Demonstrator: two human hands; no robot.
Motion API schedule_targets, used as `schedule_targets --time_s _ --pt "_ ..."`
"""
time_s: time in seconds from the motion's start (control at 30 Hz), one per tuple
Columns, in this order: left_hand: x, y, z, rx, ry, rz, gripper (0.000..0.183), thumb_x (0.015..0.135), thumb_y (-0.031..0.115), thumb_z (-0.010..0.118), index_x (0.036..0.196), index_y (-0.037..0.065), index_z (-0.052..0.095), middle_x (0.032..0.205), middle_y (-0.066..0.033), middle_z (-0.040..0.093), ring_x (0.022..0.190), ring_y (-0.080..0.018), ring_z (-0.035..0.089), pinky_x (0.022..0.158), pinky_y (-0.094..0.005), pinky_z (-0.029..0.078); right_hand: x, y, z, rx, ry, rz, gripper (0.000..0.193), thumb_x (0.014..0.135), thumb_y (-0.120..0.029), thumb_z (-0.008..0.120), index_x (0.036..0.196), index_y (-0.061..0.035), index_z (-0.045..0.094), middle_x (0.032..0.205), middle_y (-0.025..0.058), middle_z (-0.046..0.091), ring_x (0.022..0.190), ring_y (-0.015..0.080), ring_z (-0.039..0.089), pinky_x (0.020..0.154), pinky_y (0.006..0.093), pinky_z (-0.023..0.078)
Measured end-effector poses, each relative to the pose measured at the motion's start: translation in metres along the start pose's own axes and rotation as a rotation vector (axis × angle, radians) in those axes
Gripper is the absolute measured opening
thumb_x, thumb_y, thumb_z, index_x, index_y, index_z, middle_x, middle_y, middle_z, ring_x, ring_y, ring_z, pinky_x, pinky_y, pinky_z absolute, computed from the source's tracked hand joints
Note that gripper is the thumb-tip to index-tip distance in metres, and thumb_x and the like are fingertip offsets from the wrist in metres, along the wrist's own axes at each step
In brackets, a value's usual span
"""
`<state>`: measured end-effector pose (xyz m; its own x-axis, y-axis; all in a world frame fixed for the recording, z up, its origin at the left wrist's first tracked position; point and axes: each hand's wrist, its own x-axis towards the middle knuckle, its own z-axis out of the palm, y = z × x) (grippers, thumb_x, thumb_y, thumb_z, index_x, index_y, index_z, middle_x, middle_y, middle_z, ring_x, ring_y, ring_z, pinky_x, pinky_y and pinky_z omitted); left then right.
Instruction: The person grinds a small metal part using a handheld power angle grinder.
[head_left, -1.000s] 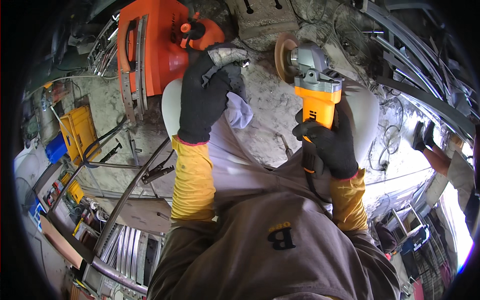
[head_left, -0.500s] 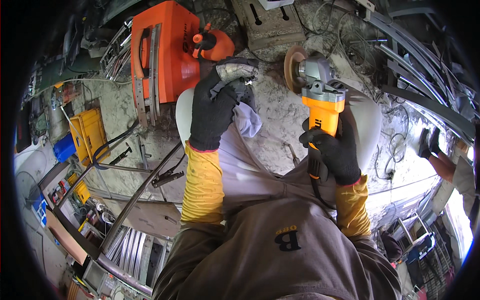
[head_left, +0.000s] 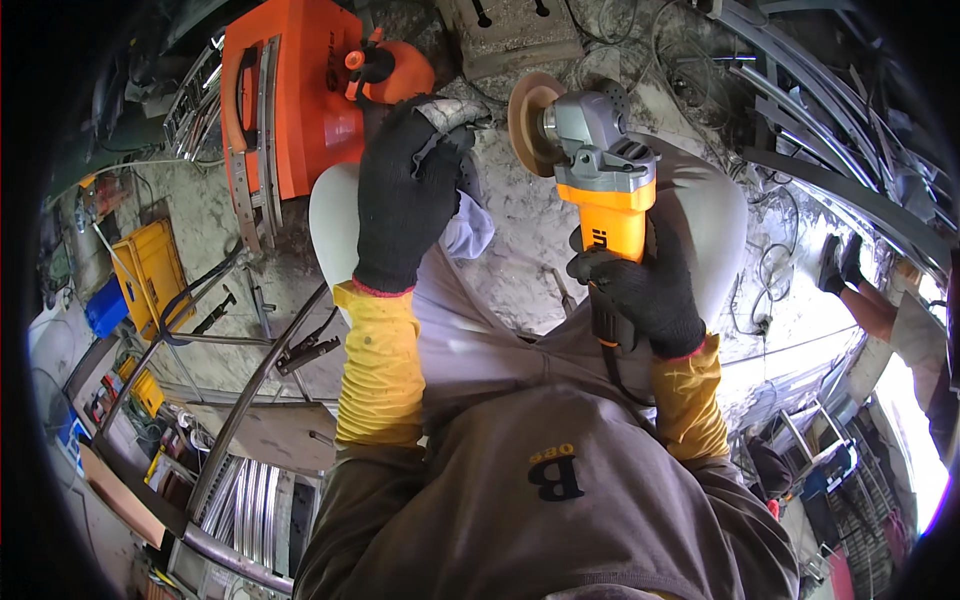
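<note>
My right hand [head_left: 650,290], in a black knit glove, is wrapped round the yellow and grey angle grinder [head_left: 608,215]. Its brown disc [head_left: 533,120] faces left, towards my other hand, with a gap between them. No spin can be judged from the disc. My left hand [head_left: 405,200], gloved alike with worn grey patches at the fingers, is raised over my left knee with its fingers curled in. Whatever those fingers hold is hidden. Pale bunched cloth [head_left: 467,228] shows just beneath that hand.
An orange case [head_left: 295,110] and an orange spray bottle [head_left: 400,72] stand at the far left. Metal profiles [head_left: 815,110] lie piled at the right, near loose cables. A bent metal tube frame [head_left: 250,400] rises at the left. Another person's legs [head_left: 870,305] show at right.
The grinder and my right hand have shifted left and slightly away from me. My left hand has turned, hiding a small shiny bit seen earlier at its fingertips. The whole view has shifted a little.
</note>
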<state>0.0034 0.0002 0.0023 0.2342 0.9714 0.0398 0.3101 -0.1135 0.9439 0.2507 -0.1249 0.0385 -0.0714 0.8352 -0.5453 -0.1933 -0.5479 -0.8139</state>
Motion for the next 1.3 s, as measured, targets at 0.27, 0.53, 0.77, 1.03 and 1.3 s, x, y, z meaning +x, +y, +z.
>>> schedule_targets --time_s 0.27,0.53,0.77,1.03,1.3 --pt "0.001 0.006 0.001 0.047 0.014 0.055 0.029 0.092 -0.005 0.064 0.119 0.000 0.073 0.108 -0.0138 0.071 0.096 -0.0256 0.070 0.085 -0.0339 0.056 0.001 0.006 -0.003 0.096 -0.051 0.056 0.047 0.091 -0.001 0.072 0.134 0.0054 0.056 0.113 0.0151 0.068 0.094 0.0216 0.071 0.082 0.0337 0.058" --pt "0.003 0.001 0.000 0.093 0.001 0.090 0.032 0.089 -0.006 0.065 0.120 0.000 0.072 0.110 -0.0161 0.071 0.101 -0.0306 0.071 0.088 -0.0367 0.056 0.002 0.004 0.002 0.071 -0.013 0.005 0.046 0.088 -0.002 0.081 0.129 0.0003 0.061 0.099 0.0077 0.074 0.087 0.0142 0.071 0.077 0.0314 0.059" --pt "0.001 0.000 0.000 0.095 -0.004 0.063 0.034 0.088 -0.006 0.064 0.121 0.000 0.072 0.114 -0.0182 0.070 0.103 -0.0336 0.070 0.089 -0.0381 0.057 0.001 0.002 0.001 -0.025 -0.048 -0.006 0.040 0.093 -0.003 0.076 0.130 0.0052 0.060 0.113 0.0136 0.071 0.096 0.0197 0.071 0.085 0.0342 0.059" --pt "0.002 -0.004 0.000 0.121 0.002 0.069 0.032 0.089 -0.004 0.064 0.120 0.002 0.073 0.111 -0.0179 0.071 0.102 -0.0338 0.071 0.088 -0.0388 0.057 0.001 0.001 0.001 -0.055 -0.032 -0.004 0.036 0.093 -0.005 0.078 0.125 0.0031 0.064 0.109 0.0106 0.072 0.094 0.0169 0.071 0.083 0.0324 0.059" --pt "0.002 -0.011 0.005 0.064 0.044 0.115 0.021 0.089 0.000 0.066 0.110 0.000 0.071 0.100 -0.0185 0.068 0.090 -0.0342 0.070 0.079 -0.0413 0.056 0.001 0.005 0.001 -0.043 -0.022 -0.027 0.035 0.091 -0.003 0.078 0.123 0.0030 0.065 0.107 0.0096 0.072 0.093 0.0164 0.071 0.082 0.0322 0.058"
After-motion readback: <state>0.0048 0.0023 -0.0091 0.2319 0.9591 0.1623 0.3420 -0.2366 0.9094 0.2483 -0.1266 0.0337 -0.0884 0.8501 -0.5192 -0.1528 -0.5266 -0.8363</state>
